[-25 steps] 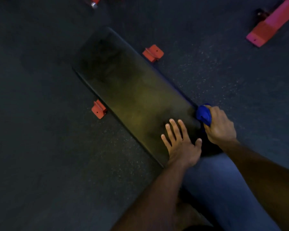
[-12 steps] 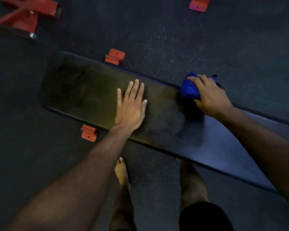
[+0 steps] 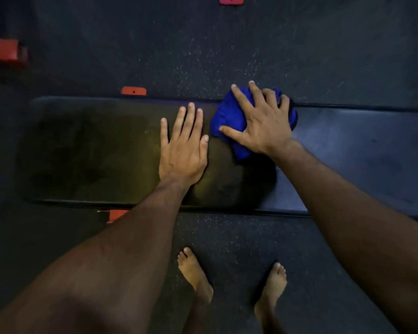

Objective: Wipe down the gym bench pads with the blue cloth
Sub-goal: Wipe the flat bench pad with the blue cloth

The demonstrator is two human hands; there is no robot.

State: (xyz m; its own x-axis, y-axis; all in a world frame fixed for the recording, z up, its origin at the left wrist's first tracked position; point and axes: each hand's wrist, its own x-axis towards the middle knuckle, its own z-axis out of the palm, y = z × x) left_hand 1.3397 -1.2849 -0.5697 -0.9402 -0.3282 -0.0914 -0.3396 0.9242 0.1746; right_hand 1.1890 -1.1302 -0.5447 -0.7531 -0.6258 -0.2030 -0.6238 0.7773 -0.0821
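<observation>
A long black bench pad (image 3: 94, 150) runs across the view from left to right. My left hand (image 3: 182, 145) lies flat on its middle, fingers straight and pointing away from me. Just to the right, the bunched blue cloth (image 3: 229, 121) sits on the pad near its far edge. My right hand (image 3: 261, 119) presses down on the cloth with spread, straight fingers, covering most of it. A second pad section (image 3: 362, 160) continues to the right.
Red bench feet (image 3: 133, 91) (image 3: 116, 214) stick out from under the pad on both sides. More red frame parts (image 3: 1, 50) (image 3: 231, 0) stand at the left and top edges. My bare feet (image 3: 194, 273) (image 3: 273, 285) stand on dark speckled rubber floor (image 3: 227, 44).
The view swung round so the pad now lies level across the frame. My right hand slid the cloth along the far edge and its fingers spread flat. My left hand stayed on the pad.
</observation>
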